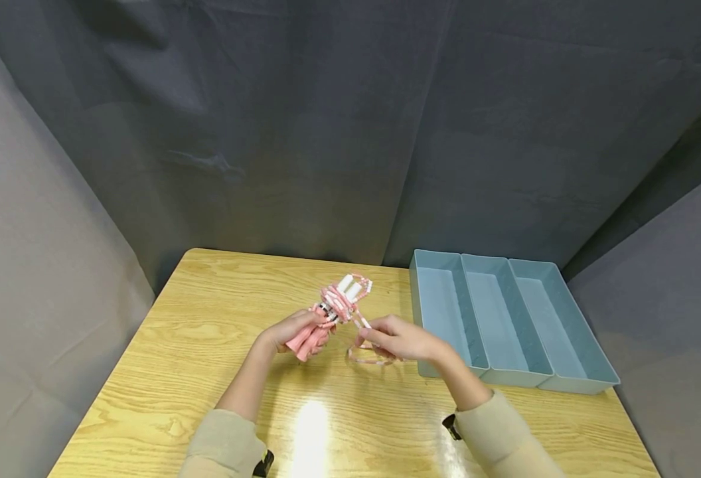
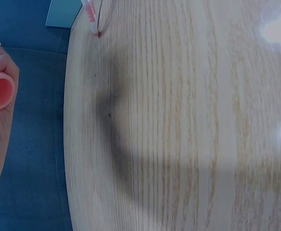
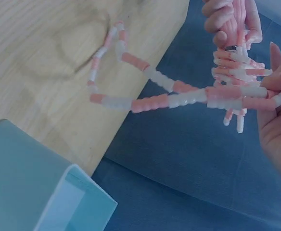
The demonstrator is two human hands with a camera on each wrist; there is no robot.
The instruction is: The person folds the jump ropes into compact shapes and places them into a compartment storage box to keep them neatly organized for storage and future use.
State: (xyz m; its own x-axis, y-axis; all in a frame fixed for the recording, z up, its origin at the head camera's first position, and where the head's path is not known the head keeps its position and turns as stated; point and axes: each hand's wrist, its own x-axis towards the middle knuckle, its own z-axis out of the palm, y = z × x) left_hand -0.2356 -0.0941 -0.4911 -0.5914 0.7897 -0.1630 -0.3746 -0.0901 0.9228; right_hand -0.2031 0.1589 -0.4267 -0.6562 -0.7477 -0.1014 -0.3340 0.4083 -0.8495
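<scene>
Skipping rope (image 1: 341,300), pink-and-white beaded, was gripped at its bundled handles by the left hand (image 1: 293,330) while the right hand (image 1: 399,338) pinched its loose strand above the surface (image 1: 177,358).

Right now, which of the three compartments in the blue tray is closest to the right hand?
The leftmost compartment of the blue tray, the one beside the right hand; the other two lie farther right, away from both hands.

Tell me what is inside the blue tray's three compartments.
All three compartments of the blue tray show bare blue floor, nothing lying in them. The near wall hides a thin strip of each floor. The pink-and-white beaded rope is outside it, in both hands.
</scene>
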